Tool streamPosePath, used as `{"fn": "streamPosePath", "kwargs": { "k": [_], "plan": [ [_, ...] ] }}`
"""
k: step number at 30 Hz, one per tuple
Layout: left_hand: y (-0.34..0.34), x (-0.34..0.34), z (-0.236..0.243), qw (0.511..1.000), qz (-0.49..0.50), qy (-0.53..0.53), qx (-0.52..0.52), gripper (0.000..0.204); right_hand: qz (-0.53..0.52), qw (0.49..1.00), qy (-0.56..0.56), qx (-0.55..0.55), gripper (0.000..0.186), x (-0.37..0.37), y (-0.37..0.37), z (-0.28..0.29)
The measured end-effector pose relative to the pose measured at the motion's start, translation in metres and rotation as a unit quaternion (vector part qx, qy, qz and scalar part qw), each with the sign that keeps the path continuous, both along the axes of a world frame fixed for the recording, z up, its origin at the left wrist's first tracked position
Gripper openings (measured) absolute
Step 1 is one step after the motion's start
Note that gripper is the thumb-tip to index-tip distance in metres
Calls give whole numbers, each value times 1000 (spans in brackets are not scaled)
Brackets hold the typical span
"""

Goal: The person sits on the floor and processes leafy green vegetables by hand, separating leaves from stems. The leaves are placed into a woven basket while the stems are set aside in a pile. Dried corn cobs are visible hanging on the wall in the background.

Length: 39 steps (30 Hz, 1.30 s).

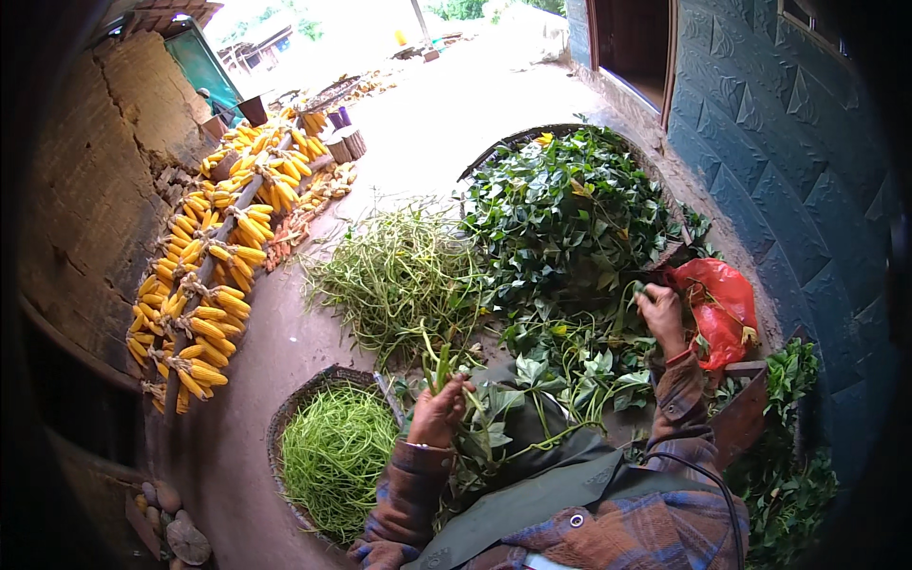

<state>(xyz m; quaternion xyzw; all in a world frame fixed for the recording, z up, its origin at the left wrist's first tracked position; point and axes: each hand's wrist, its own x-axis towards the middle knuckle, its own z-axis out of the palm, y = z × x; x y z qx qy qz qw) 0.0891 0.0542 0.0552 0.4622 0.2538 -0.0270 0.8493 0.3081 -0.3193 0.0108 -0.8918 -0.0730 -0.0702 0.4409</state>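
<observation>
My left hand (440,415) is closed around a small bunch of green stems (438,366), which stick up above the fingers. Leafy vines (541,380) lie across my lap and trail beside that hand. Further right, my right hand (662,315) is pinched, with a bit of green leaf showing at its fingertips. It is held in front of a large heap of leafy greens (570,209) in a round basket, just left of a red plastic bag (719,309). Left of my left hand stands a basket (275,432) filled with thin green stems (340,451).
A loose pile of pale green stems (399,275) lies on the concrete floor (247,408). Bundled yellow corn cobs (204,328) hang over a pole at the left. More leaves (788,484) lie at the lower right, by the blue wall (779,161). Wood stumps (347,144) stand behind the corn.
</observation>
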Motion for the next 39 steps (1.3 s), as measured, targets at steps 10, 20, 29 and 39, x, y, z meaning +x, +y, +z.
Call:
{"fn": "streamPosePath", "kwargs": {
  "k": [10, 20, 29, 39],
  "plan": [
    [156, 112, 53, 983, 111, -144, -1, 22, -125, 986, -3, -114, 57, 7, 10, -37],
    [101, 24, 35, 932, 254, -229, -121, 34, 17, 999, -30, -39, 24, -13, 43, -23],
    [37, 5, 33, 925, 247, -181, -223, 35, 215, 857, 224, 411, 31, -61, 117, 50],
    [2, -15, 14, 950, 152, -142, -234, 37, 179, 688, 349, 611, 31, -73, 141, 49]
  ]
}}
